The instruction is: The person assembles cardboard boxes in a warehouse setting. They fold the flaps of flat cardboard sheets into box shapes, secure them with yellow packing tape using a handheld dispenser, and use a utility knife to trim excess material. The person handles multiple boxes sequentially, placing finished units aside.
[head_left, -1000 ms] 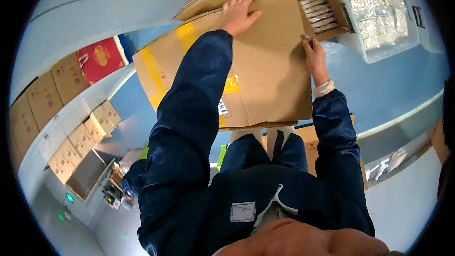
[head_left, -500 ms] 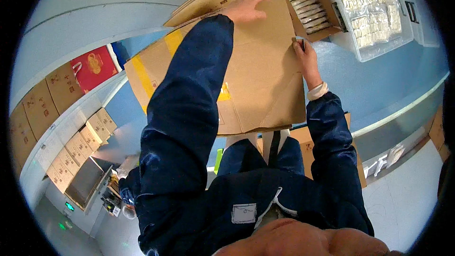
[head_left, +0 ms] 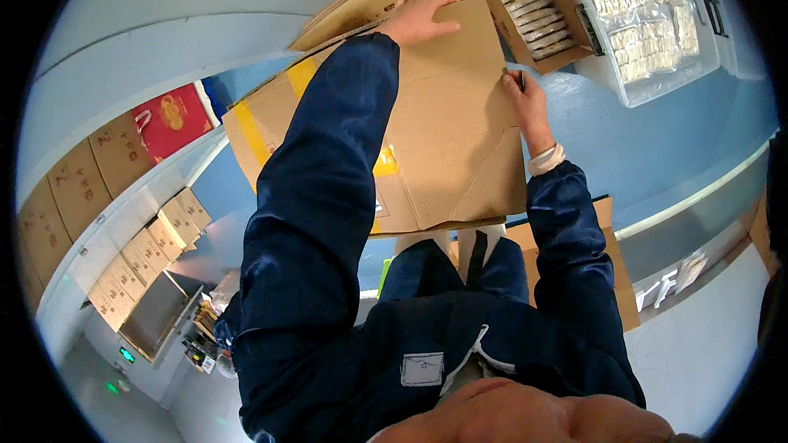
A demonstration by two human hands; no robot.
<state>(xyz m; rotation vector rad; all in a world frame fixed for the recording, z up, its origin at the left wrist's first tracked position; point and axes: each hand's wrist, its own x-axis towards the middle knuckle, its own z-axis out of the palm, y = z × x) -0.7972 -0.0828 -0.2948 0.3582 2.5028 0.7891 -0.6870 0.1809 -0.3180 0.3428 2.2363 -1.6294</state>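
Note:
A large flattened cardboard box [head_left: 455, 127] with yellow tape lies in front of me, its near edge above my thighs. At its far edge, my left hand [head_left: 420, 20] has the thumb over the brown face and the other fingers along the rim, holding it. My right hand [head_left: 530, 111] grips the right edge, fingers curled. A small dark slim object [head_left: 520, 79] sticks out between the right fingers; its kind is unclear. My left sleeve covers part of the taped side.
Beyond the right edge stand a small open carton [head_left: 538, 18] of wrapped packs and a clear plastic bin [head_left: 611, 74] with bagged pale pieces. Brown boxes [head_left: 119, 152] and a red gift bag [head_left: 171, 123] line the left. Below right is another cardboard piece [head_left: 620, 279].
The flattened box and both hands have shifted slightly toward me. My left hand has slid a little to the left. Both hands keep their hold.

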